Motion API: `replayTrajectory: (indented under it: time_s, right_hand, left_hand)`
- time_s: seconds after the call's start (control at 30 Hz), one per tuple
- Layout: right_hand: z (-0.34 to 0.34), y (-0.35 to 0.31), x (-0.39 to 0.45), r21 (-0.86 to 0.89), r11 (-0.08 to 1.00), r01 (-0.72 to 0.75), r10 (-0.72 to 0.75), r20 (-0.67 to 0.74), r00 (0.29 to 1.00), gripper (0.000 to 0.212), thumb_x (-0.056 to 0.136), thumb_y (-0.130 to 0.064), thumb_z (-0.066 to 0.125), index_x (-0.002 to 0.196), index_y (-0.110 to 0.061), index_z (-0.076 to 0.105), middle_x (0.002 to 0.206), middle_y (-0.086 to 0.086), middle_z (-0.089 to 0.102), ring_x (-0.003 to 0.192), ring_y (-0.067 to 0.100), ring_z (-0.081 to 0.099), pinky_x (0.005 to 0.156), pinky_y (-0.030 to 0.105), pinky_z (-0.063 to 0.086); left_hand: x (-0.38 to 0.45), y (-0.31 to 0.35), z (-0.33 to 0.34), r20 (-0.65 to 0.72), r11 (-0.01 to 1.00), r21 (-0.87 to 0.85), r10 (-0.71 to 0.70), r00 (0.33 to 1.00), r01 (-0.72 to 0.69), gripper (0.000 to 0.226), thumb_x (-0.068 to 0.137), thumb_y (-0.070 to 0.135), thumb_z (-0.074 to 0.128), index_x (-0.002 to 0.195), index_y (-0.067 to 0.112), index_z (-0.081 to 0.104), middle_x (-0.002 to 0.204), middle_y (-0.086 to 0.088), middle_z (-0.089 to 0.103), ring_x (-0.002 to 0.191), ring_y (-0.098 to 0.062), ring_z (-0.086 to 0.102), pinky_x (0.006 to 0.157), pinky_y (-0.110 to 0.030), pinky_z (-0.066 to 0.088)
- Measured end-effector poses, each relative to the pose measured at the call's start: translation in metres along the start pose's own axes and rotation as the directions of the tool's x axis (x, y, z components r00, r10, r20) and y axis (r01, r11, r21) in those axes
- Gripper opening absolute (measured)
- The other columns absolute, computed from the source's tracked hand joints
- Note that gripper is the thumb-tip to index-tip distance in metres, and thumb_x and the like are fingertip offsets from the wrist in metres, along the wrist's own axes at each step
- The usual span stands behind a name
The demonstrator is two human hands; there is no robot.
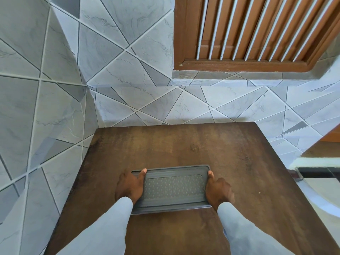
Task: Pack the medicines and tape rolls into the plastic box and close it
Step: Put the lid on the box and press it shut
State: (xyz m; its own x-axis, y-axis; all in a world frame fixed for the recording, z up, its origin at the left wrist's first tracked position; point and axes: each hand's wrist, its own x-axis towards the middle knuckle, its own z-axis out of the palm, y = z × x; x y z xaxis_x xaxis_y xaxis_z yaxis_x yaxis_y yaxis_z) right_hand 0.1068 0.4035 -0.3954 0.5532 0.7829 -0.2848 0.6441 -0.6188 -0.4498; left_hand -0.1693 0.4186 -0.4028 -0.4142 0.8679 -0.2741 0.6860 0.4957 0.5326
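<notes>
A grey plastic box (pixel 173 188) with its dotted lid on lies on the brown wooden table (pixel 184 148), near the front middle. My left hand (pixel 129 184) grips the box's left end, thumb on top of the lid's rim. At the right end my right hand (pixel 218 190) grips it the same way, its thumb on the lid's far right corner. The fingers of both hands are hidden down the box's sides. No medicines or tape rolls are in view; the lid hides the inside of the box.
A grey tiled wall (pixel 55 89) runs close along the table's left and far edges. A brown wooden window frame (pixel 257 34) with white bars sits above the far wall. White and dark furniture (pixel 316 170) stands off the right edge.
</notes>
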Motion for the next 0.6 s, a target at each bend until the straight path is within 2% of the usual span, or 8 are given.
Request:
replayTrajectory:
  time_s: [0.1,0.2,0.3,0.43,0.6]
  right_hand:
    - [0.002,0.003,-0.004,0.029,0.999,0.04,-0.038,-0.04,0.998,0.06,0.097,-0.059,0.028,0.104,-0.008,0.059,0.11,0.019,0.065,0.096,0.038,0.061,0.073,0.036,0.039]
    - [0.004,0.01,-0.008,0.167,0.983,0.081,-0.066,-0.091,0.994,0.044,0.098,-0.05,0.038,0.088,-0.011,0.057,0.092,0.013,0.064,0.08,0.029,0.057,0.072,0.037,0.045]
    - [0.006,0.015,-0.013,0.236,0.958,0.162,-0.13,-0.147,0.981,0.033,0.099,-0.037,0.045,0.079,-0.013,0.057,0.083,0.01,0.063,0.075,0.026,0.057,0.072,0.039,0.05]
    - [0.01,0.018,-0.015,0.208,0.966,0.155,-0.111,-0.208,0.972,0.032,0.099,-0.03,0.045,0.08,-0.009,0.061,0.085,0.013,0.062,0.078,0.033,0.059,0.074,0.046,0.054]
    - [0.003,0.018,-0.017,0.188,0.976,0.107,-0.068,-0.205,0.976,0.031,0.1,-0.028,0.041,0.088,-0.006,0.06,0.097,0.016,0.061,0.086,0.036,0.057,0.078,0.044,0.05]
  left_hand:
    - [-0.01,0.0,0.0,-0.026,1.0,0.003,-0.02,0.999,0.02,0.067,0.094,0.061,0.036,0.138,0.011,0.036,0.144,-0.016,0.044,0.125,-0.041,0.049,0.099,-0.05,0.043]
    - [-0.015,0.003,-0.001,-0.101,1.0,-0.029,-0.008,0.995,0.006,0.055,0.099,0.048,0.036,0.137,0.009,0.039,0.144,-0.017,0.045,0.129,-0.041,0.045,0.106,-0.048,0.038]
    - [-0.015,0.012,-0.004,-0.109,0.993,-0.114,-0.011,0.994,-0.002,0.045,0.101,0.037,0.04,0.133,0.005,0.044,0.14,-0.019,0.048,0.127,-0.041,0.046,0.107,-0.046,0.036]
    - [-0.012,0.018,-0.006,-0.128,0.989,-0.15,-0.016,0.992,-0.003,0.036,0.101,0.02,0.041,0.13,0.002,0.051,0.136,-0.021,0.052,0.124,-0.042,0.048,0.105,-0.044,0.037]
    - [-0.01,0.021,-0.004,-0.1,0.972,-0.234,-0.016,0.995,-0.008,0.037,0.101,0.017,0.039,0.135,0.008,0.052,0.137,-0.017,0.053,0.124,-0.04,0.05,0.105,-0.046,0.04]
